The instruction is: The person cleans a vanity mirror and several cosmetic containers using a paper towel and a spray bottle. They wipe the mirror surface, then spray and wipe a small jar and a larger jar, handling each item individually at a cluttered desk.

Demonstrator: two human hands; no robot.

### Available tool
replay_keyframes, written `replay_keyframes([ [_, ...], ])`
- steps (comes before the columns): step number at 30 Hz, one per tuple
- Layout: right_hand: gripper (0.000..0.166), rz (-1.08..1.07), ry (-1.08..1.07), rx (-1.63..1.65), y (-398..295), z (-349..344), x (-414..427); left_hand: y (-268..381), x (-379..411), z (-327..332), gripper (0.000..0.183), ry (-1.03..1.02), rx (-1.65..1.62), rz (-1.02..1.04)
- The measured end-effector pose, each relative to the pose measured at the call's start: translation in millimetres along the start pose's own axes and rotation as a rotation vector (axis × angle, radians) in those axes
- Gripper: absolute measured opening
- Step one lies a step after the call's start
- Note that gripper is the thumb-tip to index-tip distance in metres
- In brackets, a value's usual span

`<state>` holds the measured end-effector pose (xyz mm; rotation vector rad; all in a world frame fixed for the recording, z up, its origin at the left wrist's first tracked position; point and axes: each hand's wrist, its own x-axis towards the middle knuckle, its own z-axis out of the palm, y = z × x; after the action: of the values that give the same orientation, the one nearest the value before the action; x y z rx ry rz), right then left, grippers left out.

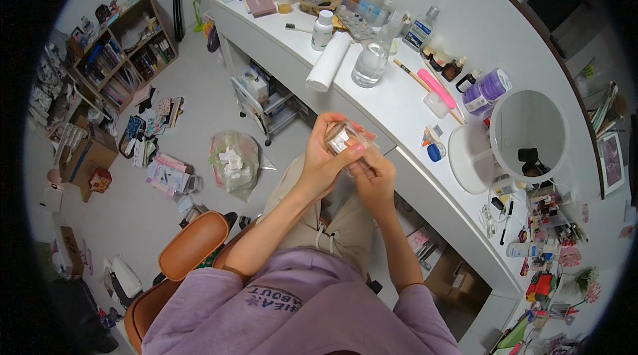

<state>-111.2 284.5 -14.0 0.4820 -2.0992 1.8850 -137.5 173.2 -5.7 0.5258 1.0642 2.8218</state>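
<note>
Above my lap, just off the desk's front edge, my left hand and my right hand are both closed around a small clear container. My left thumb lies across its front. Fingers cover much of it, and glare hides what, if anything, is inside. On the white desk beyond my hands, a white roll juts over the front edge. Beside it are a white capped bottle and a clear spray bottle holding clear liquid.
A round mirror on a white base stands to the right, near a blue cap and a pink stick-shaped item. Below on the left are a wheeled cart, a bag of waste and an orange-brown chair armrest.
</note>
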Motion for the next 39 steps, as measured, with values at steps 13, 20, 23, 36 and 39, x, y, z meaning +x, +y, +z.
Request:
replay_keyframes([
  [13, 0.026, -0.561, -0.143, -0.808, -19.2, -7.9, 15.7, 17.4, -1.6, 6.0, 0.043, 0.104, -0.044, -0.019],
  [20, 0.020, -0.691, 0.032, -0.630, 3.7, -3.7, 16.5, 4.1, -11.4, 7.2, 0.046, 0.098, -0.041, -0.024],
  [23, 0.019, -0.638, 0.209, -0.508, 13.5, 8.8, 8.1, 0.6, -12.1, 6.7, 0.047, 0.077, 0.032, 0.013],
  [36, 0.019, 0.195, 0.255, 0.448, 10.9, 24.1, -10.0, 5.0, -8.0, -2.0, 0.049, -0.107, 0.188, 0.082],
  [39, 0.023, 0.126, 0.195, 0.262, 8.2, 17.8, -9.7, 7.1, -8.1, -2.1, 0.048, -0.066, 0.165, 0.092],
])
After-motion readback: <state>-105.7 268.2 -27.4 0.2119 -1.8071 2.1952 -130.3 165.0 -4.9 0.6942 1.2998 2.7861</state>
